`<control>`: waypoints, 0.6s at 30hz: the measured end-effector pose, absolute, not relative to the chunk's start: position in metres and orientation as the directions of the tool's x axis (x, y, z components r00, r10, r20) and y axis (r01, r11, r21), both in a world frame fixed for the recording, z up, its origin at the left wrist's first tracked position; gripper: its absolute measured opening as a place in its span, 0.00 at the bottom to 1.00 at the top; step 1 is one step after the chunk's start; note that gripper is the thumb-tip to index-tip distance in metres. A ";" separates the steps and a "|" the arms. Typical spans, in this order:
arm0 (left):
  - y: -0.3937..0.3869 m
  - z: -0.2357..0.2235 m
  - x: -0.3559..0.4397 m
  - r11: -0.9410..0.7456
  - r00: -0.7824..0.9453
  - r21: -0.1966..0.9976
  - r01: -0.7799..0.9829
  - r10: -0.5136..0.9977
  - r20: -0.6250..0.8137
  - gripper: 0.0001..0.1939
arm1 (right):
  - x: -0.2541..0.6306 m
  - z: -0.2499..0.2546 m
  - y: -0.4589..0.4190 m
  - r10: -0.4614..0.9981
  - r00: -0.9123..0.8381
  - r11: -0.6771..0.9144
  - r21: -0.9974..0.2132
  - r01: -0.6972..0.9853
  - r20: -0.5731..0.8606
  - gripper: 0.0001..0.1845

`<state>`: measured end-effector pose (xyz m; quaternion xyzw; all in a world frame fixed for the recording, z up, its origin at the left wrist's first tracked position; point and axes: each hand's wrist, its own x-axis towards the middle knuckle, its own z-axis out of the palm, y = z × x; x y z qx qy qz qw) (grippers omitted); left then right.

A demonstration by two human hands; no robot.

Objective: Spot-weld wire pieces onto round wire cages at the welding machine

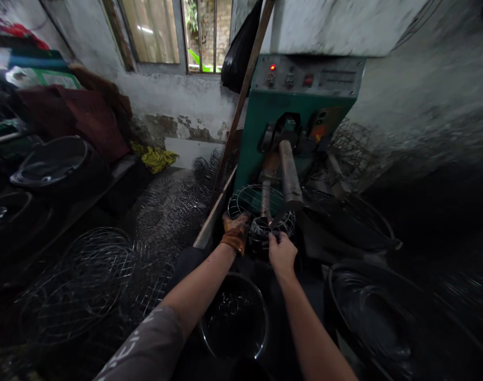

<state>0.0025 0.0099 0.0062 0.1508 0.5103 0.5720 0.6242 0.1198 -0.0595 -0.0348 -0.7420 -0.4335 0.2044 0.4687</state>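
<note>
A round wire basket (251, 189) is at the front of a green machine (247, 137), below its thick metal arm (290, 177). My left hand (236, 227), in an orange-brown glove, is closed on the basket's left side. On the near side, my bare right hand (282, 251) has its fingers pinched together close to the tip of the machine's lower rod (266, 198). What lies between those fingertips is too small to make out. Between my forearms stands a dark round bowl (233, 317) with small shiny pieces inside.
Wire grids (94, 264) are heaped on the floor at left. Dark tubs (53, 159) stand beyond them. At right sits a black basin (368, 312) holding coiled wire. A wooden post (241, 100) leans beside the machine, whose panel shows a lit red lamp (272, 67).
</note>
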 end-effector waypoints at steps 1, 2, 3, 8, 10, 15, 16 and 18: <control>0.009 0.007 0.003 0.320 -0.174 0.765 -0.560 0.856 -0.486 0.28 | 0.120 -0.036 -0.059 0.839 0.535 -0.178 -0.878 0.444 0.100 0.17; 0.008 0.008 0.003 0.334 -0.174 0.757 -0.561 0.847 -0.503 0.28 | 0.120 -0.036 -0.059 0.842 0.531 -0.175 -0.879 0.443 0.099 0.17; 0.008 0.009 0.003 0.337 -0.174 0.752 -0.567 0.843 -0.509 0.27 | 0.121 -0.037 -0.059 0.842 0.530 -0.175 -0.879 0.443 0.099 0.17; 0.006 0.009 0.001 0.304 -0.188 0.759 -0.575 0.854 -0.485 0.28 | 0.121 -0.036 -0.060 0.844 0.526 -0.171 -0.878 0.447 0.103 0.18; 0.006 0.010 0.001 0.306 -0.181 0.758 -0.576 0.857 -0.483 0.27 | 0.120 -0.033 -0.060 0.848 0.520 -0.170 -0.880 0.443 0.098 0.18; 0.007 0.011 0.001 0.294 -0.186 0.757 -0.584 0.859 -0.477 0.26 | 0.120 -0.029 -0.060 0.836 0.540 -0.202 -0.859 0.471 0.099 0.16; 0.007 0.009 0.001 0.288 -0.183 0.760 -0.583 0.865 -0.468 0.27 | 0.121 -0.030 -0.060 0.835 0.540 -0.200 -0.853 0.482 0.109 0.17; 0.008 0.004 0.001 0.282 -0.167 0.760 -0.586 0.875 -0.454 0.28 | 0.123 -0.032 -0.059 0.837 0.533 -0.192 -0.847 0.496 0.123 0.18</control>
